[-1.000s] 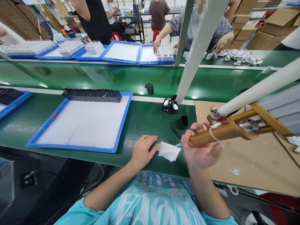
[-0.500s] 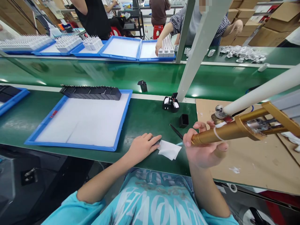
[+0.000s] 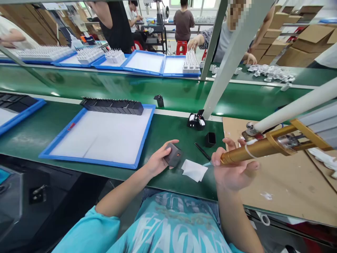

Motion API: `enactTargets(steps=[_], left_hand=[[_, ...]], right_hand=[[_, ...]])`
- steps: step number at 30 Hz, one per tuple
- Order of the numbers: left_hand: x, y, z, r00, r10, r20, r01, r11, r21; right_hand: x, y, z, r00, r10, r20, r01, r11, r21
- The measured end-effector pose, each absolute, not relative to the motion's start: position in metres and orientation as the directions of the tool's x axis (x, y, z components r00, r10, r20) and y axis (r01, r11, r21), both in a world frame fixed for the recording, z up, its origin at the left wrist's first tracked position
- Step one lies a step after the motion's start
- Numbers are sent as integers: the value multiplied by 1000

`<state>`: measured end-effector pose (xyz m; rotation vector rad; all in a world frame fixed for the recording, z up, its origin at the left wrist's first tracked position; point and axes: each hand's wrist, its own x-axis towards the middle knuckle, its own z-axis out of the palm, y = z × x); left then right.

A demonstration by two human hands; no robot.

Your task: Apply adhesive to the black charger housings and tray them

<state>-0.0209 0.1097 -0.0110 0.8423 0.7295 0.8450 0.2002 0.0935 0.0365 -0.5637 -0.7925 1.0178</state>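
My left hand (image 3: 159, 160) is closed around a small dark grey charger block (image 3: 173, 155), held a little above the green bench, with orange-lined slots on one face. Just right of it lies a folded white tissue (image 3: 194, 170). My right hand (image 3: 231, 168) grips the front end of a gold dispensing gun (image 3: 252, 151), its thumb and other fingers spread. A pale blue nozzle (image 3: 207, 164) points left from the gun, over the tissue's edge. Near the nozzle rest a black pen-like tool (image 3: 202, 151) and an open black square housing (image 3: 210, 139).
A blue-rimmed tray (image 3: 137, 154) with a row of black housings (image 3: 113, 106) lies to the left. Behind are an opened black unit (image 3: 197, 120), a black piece (image 3: 159, 101) on the green belt, and a slanted white post (image 3: 223, 66). Cardboard (image 3: 284, 189) covers the right side. Co-workers stand opposite.
My left hand has lifted and turned, bringing the dark grey charger block into view from beside the tissue. My right hand stays on the dispensing gun. The whole view has shifted slightly.
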Motion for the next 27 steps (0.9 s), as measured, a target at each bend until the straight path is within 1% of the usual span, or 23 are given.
enactTargets(steps=[1,2,4,5,6,7,8,9,10,11,12,13,14,15,16,17,18,19,21,22,25,26,27], left_hand=[[-21,110,-10,488,851,-196,-459,441,771],[-22,110,-9,500,848,-177,-541,466,700],[-24,110,-6,506,848,-155,-618,482,621],[-27,109,-5,500,853,-147,-629,475,616],[-31,109,-5,485,864,-139,-624,453,637],[-36,110,-4,455,880,-135,-598,414,686],[-43,111,-3,408,904,-131,-540,354,763],[-51,114,-2,347,930,-120,-433,273,859],[-60,119,0,271,958,-98,-262,172,950],[-72,126,1,181,982,-60,-25,65,998],[-84,135,3,88,996,-3,252,-19,968],[-97,146,5,9,998,67,520,-62,852],[-111,158,7,-59,988,142,737,-53,674],[-125,171,9,-103,976,193,873,-4,488],[-138,184,10,-119,969,219,944,42,327],[-150,195,11,-128,967,219,977,84,197],[-160,205,12,-137,972,193,988,119,100],[-168,213,13,-141,978,153,990,137,37],[-179,225,17,-148,985,85,988,150,-21],[-181,230,20,-149,985,86,988,152,-23],[-178,254,37,-143,966,214,990,142,20],[-175,267,43,-126,966,227,992,119,41],[-171,283,50,-96,973,210,995,85,60]], right_hand=[[200,93,36,302,902,310,-523,428,-737],[200,93,36,308,901,306,-520,429,-739],[201,93,36,317,901,297,-514,427,-744],[201,93,36,320,901,293,-512,424,-747],[201,93,36,322,902,287,-511,421,-750],[201,94,35,326,904,277,-511,415,-752],[201,94,35,334,906,261,-513,407,-756],[201,94,35,344,908,240,-517,396,-759],[201,95,35,357,909,217,-519,386,-762],[201,96,35,370,908,196,-519,377,-767],[201,96,35,385,905,180,-516,373,-771],[201,97,35,394,903,170,-513,370,-774],[201,97,35,400,901,165,-509,369,-778],[200,98,35,404,900,162,-506,368,-780],[200,98,36,406,900,161,-502,367,-783],[199,98,36,405,900,161,-499,365,-786],[199,98,36,404,901,161,-496,363,-789],[199,99,36,402,901,161,-493,361,-791],[199,100,35,403,900,167,-486,365,-794],[200,101,34,403,898,176,-481,372,-794],[203,106,28,395,893,215,-458,394,-797],[204,107,26,386,895,223,-451,394,-801],[206,109,23,379,898,225,-447,390,-805]])
